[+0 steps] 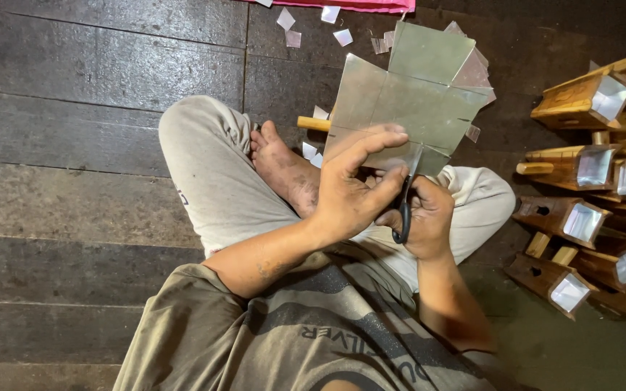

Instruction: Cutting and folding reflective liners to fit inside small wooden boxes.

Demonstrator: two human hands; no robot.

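The person sits cross-legged on a dark wooden floor (74,188), seen from above. The left hand (353,185) grips the near edge of a thin metal sheet (414,101), with the fingers spread over its top face and the thumb under it. The sheet is shaped like a cross, with square flaps, and it is held tilted above the knees, in the middle of the scene. The right hand (425,213) is closed around the black handles of scissors (404,210), whose blades meet the near edge of the sheet just beside the left fingers. A bare foot (284,170) lies left of the hands, between the grey trouser legs. Small shiny offcuts (313,152) lie on the floor near the foot and further away at the far side. On the right, several wooden boxes (581,98) with metal lining lie in a pile, some with short handles
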